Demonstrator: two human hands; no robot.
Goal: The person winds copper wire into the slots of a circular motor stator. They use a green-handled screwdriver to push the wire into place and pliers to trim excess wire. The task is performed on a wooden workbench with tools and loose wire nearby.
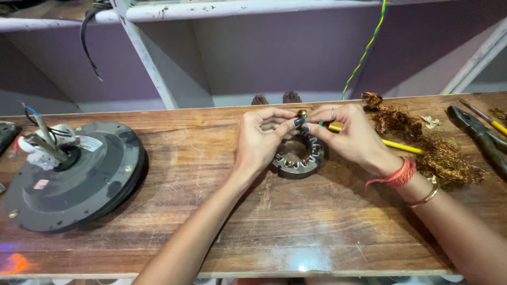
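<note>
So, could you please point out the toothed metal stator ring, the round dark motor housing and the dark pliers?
Toothed metal stator ring (296, 168): head view, on its front outer rim.
Round dark motor housing (90, 184): head view, on its flat top face.
Dark pliers (483, 138): head view, on the jaws and pivot.

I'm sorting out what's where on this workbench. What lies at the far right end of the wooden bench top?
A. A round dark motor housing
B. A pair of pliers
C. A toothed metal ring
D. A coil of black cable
B: the pliers lie at the bench's right end, beyond the heap of copper wire scrap; the round motor housing sits at the left.
</note>
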